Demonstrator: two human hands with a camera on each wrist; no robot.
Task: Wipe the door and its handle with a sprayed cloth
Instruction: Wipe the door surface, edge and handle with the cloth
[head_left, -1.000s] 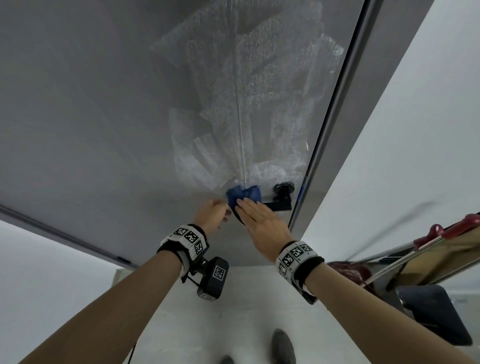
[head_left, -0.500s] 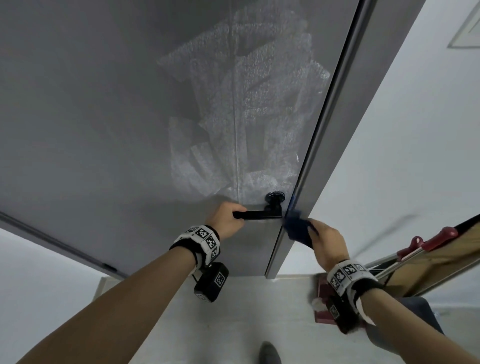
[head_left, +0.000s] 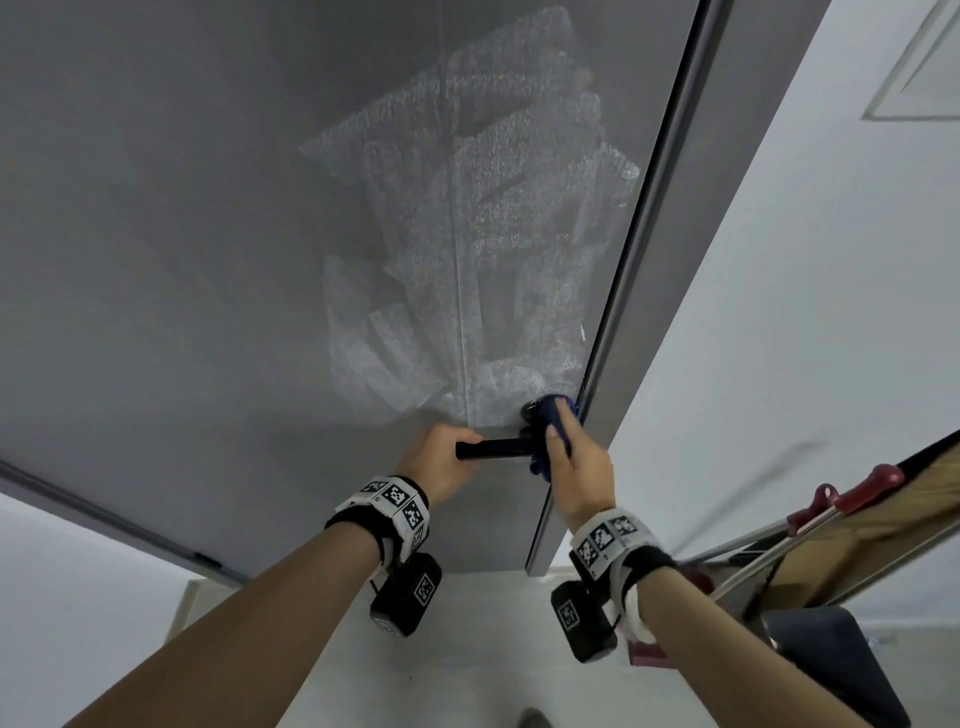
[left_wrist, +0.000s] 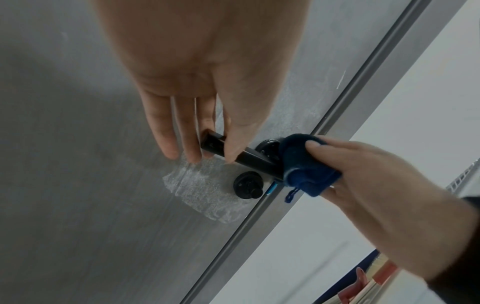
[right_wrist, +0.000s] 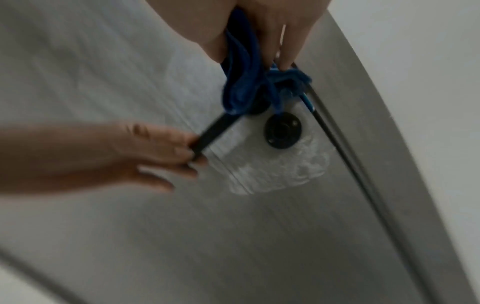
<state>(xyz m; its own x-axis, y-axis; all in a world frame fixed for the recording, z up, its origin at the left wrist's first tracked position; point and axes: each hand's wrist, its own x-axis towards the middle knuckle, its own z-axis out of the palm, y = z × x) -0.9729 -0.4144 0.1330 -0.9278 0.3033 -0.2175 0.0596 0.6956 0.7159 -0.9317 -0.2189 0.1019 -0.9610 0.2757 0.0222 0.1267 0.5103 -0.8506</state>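
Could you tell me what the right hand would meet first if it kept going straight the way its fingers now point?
Probably the handle's round base on the door: the right hand presses the blue cloth around the black handle at that end, so only cloth seems to lie between. Depth there is hard to judge.

No readable text, brand, number or sign found in any view. Only black-and-white square coded markers seen on wristbands (head_left: 397, 501) and on wrist cameras (head_left: 407, 592); no letters or digits made out on them.
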